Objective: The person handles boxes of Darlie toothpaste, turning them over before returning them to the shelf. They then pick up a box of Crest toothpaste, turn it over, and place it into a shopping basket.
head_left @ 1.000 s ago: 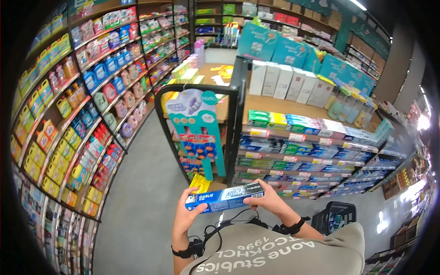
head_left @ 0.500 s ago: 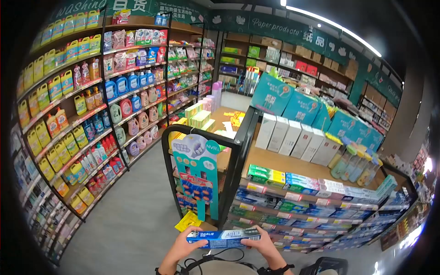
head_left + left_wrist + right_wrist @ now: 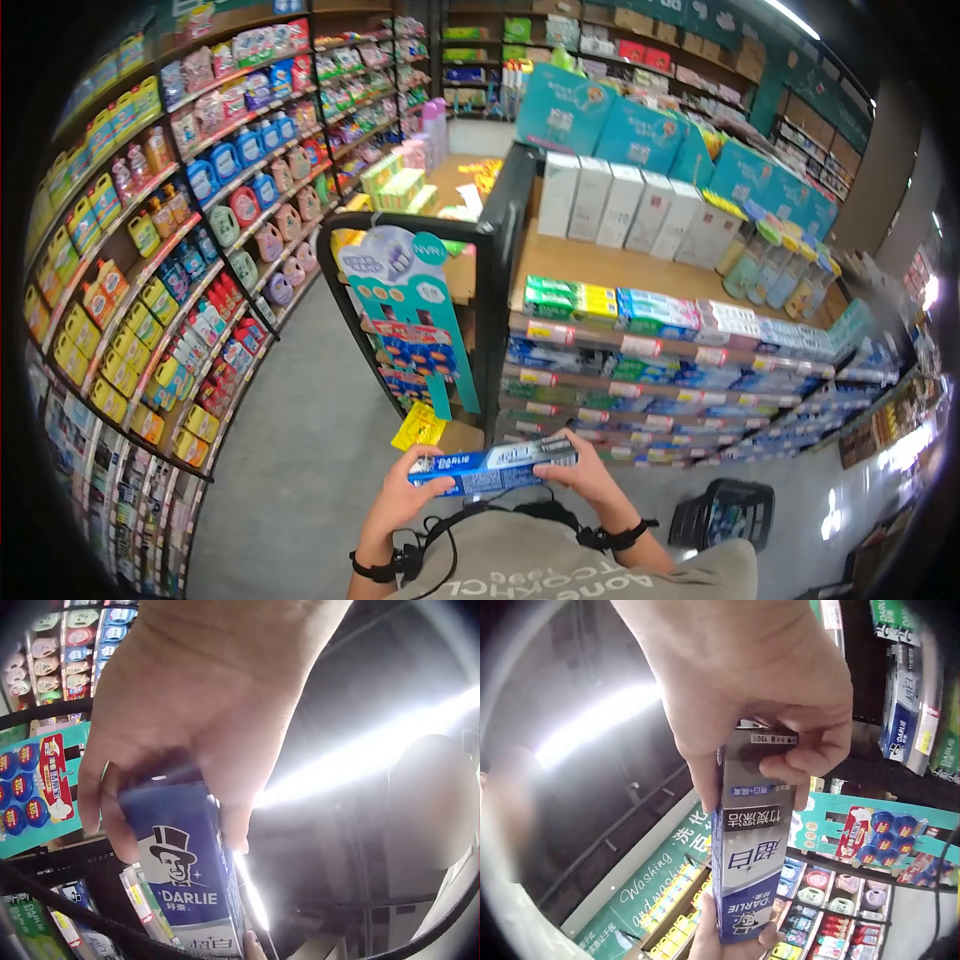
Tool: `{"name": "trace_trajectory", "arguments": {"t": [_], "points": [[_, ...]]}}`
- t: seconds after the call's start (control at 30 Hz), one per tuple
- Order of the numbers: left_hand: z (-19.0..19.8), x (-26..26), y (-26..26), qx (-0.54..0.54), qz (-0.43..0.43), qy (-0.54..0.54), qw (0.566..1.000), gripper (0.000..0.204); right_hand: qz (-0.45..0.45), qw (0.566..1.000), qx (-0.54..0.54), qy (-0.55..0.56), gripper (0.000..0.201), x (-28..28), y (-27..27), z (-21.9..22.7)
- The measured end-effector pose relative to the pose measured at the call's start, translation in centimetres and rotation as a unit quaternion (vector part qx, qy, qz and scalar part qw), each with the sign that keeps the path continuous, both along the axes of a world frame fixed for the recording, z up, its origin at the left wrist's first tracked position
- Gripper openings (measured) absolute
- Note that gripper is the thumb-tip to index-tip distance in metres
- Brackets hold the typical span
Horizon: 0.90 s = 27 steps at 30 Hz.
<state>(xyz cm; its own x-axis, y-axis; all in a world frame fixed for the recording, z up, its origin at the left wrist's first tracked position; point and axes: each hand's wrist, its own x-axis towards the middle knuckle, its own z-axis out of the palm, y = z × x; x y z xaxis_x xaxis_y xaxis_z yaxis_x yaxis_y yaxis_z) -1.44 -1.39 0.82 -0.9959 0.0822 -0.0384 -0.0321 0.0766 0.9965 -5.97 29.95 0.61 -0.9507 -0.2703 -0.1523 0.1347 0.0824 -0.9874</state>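
I have a blue toothpaste box (image 3: 492, 466) held lengthwise in front of my chest, one end in each hand. My left hand (image 3: 400, 497) grips the end with the top-hat man and the word DARLIE; in the left wrist view the fingers (image 3: 112, 817) curl around that end and the thumb lies along the other side of the box (image 3: 187, 877). My right hand (image 3: 585, 470) grips the opposite end; in the right wrist view the fingers (image 3: 821, 754) fold over the end flap and the thumb presses the near face of the box (image 3: 748, 855). Both sets of fingers are closed around the box, which hangs in the air clear of any shelf.

Just ahead of the box stands a tiered shelf (image 3: 640, 345) packed with rows of toothpaste cartons, and white boxes (image 3: 620, 205) stand upright on top of it. To its left a teal display card (image 3: 405, 300) hangs on a black rack (image 3: 495, 290). A yellow tag (image 3: 418, 428) sits just above my left hand. Along the left wall run long shelves of detergent bottles (image 3: 150, 240). A black shopping basket (image 3: 725, 512) rests on the grey floor (image 3: 290, 470) to my right, near my right elbow.
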Motion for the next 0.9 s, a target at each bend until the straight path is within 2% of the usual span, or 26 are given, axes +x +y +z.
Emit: {"name": "trace_trajectory", "arguments": {"t": [0.07, 0.13, 0.27, 0.33, 0.4, 0.47, 0.57, 0.67, 0.7, 0.8, 0.83, 0.9], "points": [[0.1, -0.3, 0.6, 0.006, -0.017, -0.001, 1.000, 0.042, -0.014, 0.999, -0.011, -0.030, 0.044, 0.5, 0.2, 1.2], [0.7, -1.2, 1.2, 0.008, -0.038, 0.015, 0.999, 0.042, -0.031, 0.999, 0.013, -0.004, 0.044, 0.9, 1.0, 1.4], [1.8, -2.2, 3.2, -0.051, -0.071, 0.045, 0.995, 0.042, -0.052, 0.997, -0.028, -0.041, 0.043, 1.8, 3.7, 0.8], [1.5, -2.8, 4.2, -0.038, -0.089, 0.038, 0.995, 0.043, -0.076, 0.996, -0.043, -0.029, 0.043, 2.5, 4.5, 0.5], [1.4, -3.5, 5.2, -0.016, -0.101, 0.007, 0.995, 0.044, -0.081, 0.997, 0.006, -0.017, 0.041, 3.1, 5.3, 0.5], [1.5, -4.1, 5.8, -0.047, -0.138, 0.015, 0.989, 0.048, -0.075, 0.996, 0.050, -0.003, 0.043, 3.4, 6.3, -0.3], [1.3, -5.8, 6.1, -0.084, -0.216, 0.044, 0.972, 0.047, -0.045, 0.996, -0.028, -0.072, 0.047, 4.1, 8.6, -1.7], [-0.7, -7.9, 6.8, -0.068, -0.289, 0.060, 0.953, 0.047, -0.067, 0.988, -0.124, -0.056, 0.046, 4.2, 10.1, -3.8], [-1.2, -8.7, 7.0, -0.065, -0.301, 0.050, 0.950, 0.047, -0.056, 0.989, -0.132, -0.032, 0.055, 4.3, 10.4, -3.6], [-1.5, -10.1, 7.9, -0.066, -0.322, 0.037, 0.944, 0.054, -0.084, 0.979, -0.180, -0.047, 0.045, 3.9, 11.4, -4.1], [-1.4, -10.6, 8.3, -0.074, -0.321, 0.039, 0.943, 0.055, -0.095, 0.974, -0.190, -0.082, 0.039, 3.6, 11.9, -3.8], [-1.3, -11.6, 9.3, -0.055, -0.311, 0.034, 0.948, 0.064, -0.084, 0.994, -0.055, -0.042, 0.034, 2.5, 12.6, -4.1]]}}
